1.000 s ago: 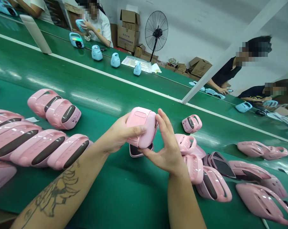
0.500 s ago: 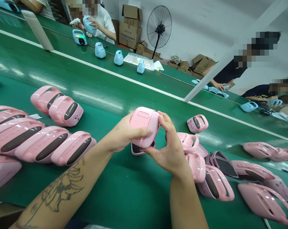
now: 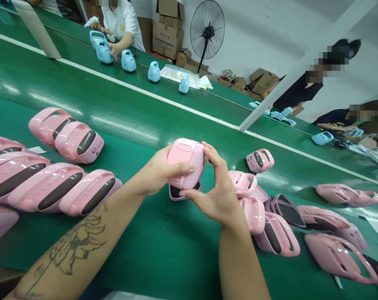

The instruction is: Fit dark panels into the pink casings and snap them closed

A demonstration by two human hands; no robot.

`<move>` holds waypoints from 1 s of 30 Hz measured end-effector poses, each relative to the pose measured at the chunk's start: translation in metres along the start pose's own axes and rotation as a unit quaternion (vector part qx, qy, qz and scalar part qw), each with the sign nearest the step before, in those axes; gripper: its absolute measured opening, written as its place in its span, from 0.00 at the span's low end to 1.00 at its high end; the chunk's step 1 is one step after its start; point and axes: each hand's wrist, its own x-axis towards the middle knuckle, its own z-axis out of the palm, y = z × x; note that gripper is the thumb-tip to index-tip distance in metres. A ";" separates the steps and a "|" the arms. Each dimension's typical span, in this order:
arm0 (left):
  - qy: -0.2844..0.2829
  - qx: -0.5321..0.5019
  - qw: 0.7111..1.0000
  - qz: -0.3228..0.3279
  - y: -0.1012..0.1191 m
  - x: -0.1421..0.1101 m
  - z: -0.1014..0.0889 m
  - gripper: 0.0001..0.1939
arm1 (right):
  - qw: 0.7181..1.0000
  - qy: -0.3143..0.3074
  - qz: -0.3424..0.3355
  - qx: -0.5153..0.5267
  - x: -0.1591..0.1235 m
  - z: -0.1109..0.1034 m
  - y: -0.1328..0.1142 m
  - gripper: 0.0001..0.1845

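A pink plastic housing (image 3: 186,160), rounded with a raised oblong patch on its upper face, is held above the green table in front of me. My left hand (image 3: 163,168) grips it from the left, thumb laid across its face. My right hand (image 3: 215,183) is curved around its right side, fingertips on the upper right edge and thumb at the bottom. Just under the housing a dark panel with a pale rim (image 3: 181,192) shows in part. The underside of the housing is hidden.
Several pink housings with dark windows (image 3: 91,193) stand in a row on the left. More pink housings (image 3: 278,235) lie at right beside dark panels (image 3: 287,210). A white divider strip (image 3: 138,89) and a post (image 3: 264,106) cross the table. Co-workers handle blue housings (image 3: 104,52) beyond.
My hands keep the same hold on the pink housing. The view has shifted slightly. Across the table, a co-worker has lowered a blue housing onto the surface.
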 end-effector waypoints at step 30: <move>0.011 0.070 0.996 0.049 0.004 -0.003 0.008 0.34 | 0.998 0.028 -0.038 0.038 0.002 -0.004 0.001 0.58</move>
